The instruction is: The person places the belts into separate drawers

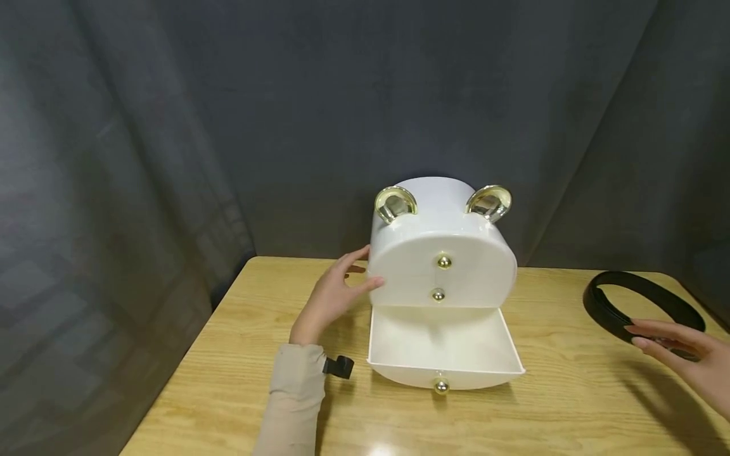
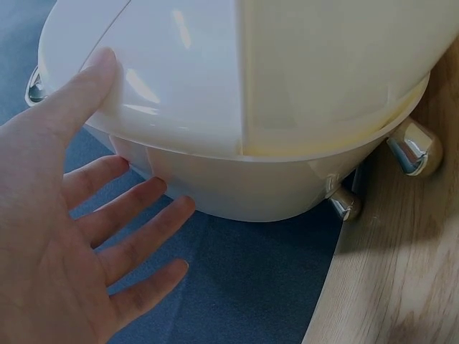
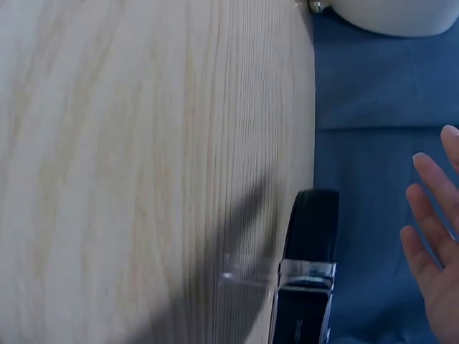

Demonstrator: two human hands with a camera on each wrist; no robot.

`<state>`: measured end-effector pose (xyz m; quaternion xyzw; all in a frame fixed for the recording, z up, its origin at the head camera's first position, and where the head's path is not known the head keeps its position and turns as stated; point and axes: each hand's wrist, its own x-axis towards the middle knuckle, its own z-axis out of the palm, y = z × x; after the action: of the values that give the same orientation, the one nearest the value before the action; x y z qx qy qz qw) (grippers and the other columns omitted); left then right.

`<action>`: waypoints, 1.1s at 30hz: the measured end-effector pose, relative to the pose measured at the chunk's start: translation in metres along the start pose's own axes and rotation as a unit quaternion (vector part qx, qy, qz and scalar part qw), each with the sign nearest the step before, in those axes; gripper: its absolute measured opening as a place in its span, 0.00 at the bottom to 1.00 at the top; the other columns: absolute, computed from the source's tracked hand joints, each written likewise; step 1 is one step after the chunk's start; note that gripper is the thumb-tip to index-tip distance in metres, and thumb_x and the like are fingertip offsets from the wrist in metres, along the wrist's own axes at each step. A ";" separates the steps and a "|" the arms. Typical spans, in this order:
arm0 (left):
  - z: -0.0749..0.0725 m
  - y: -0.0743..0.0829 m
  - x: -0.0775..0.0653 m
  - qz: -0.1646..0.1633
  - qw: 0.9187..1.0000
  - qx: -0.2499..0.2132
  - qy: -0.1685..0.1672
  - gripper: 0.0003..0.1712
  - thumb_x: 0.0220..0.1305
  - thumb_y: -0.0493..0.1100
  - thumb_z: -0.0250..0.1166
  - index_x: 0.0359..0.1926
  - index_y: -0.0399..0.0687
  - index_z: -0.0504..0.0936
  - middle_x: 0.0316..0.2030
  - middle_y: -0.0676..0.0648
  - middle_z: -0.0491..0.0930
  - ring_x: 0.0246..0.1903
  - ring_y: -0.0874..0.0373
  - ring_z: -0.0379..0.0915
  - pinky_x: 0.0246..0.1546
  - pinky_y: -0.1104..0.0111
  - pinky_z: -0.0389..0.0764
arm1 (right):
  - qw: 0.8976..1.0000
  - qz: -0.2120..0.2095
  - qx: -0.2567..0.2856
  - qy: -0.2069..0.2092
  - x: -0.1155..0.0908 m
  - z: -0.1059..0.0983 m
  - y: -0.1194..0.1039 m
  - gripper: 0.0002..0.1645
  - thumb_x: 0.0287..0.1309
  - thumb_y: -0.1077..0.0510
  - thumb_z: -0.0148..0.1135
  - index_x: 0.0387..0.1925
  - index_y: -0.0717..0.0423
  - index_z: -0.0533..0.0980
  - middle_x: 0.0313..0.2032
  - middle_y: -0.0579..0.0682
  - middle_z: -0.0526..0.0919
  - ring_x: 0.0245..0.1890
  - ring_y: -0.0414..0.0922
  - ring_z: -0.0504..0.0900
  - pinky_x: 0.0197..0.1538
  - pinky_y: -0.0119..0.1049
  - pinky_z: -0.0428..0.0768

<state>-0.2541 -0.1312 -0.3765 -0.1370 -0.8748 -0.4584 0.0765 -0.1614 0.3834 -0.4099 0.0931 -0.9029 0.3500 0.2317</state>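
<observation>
A white rounded storage box [image 1: 479, 272] with gold ears stands on the table, its lower drawer [image 1: 405, 375] pulled out and bare inside. At the box's left side is my left hand [image 1: 336, 291], fingers spread and fairly straight. The left wrist view has its thumb [image 2: 100, 68] lying over the glossy front face; finger contact with the side cannot be made out. A coiled black belt [image 1: 650, 285] sits at the right. My right hand [image 1: 684, 354] is just by it, fingers extended, and the right wrist view has them apart from the belt's silver buckle [image 3: 307, 274].
Gold round knobs [image 1: 441, 386] stick out from the box front. The wooden table [image 1: 228, 392] has its back edge against a dark grey curtain [image 1: 319, 126]. A black strap piece [image 1: 339, 367] juts from my left sleeve.
</observation>
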 end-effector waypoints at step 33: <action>0.000 0.002 0.000 -0.012 1.000 -0.002 -0.003 0.42 0.44 0.76 0.61 0.63 0.84 0.60 0.57 0.70 0.64 0.52 0.64 0.67 0.46 0.57 0.73 | 0.994 0.060 -0.081 -0.043 0.027 -0.002 0.051 0.31 0.59 0.51 0.61 0.58 0.66 0.70 0.40 0.06 0.56 0.42 0.06 0.48 0.59 0.65 0.52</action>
<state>-0.2536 -0.1307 -0.3751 -0.1277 -0.8759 -0.4603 0.0677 -0.2010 0.4219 -0.4253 0.0350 -0.9414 0.2844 0.1779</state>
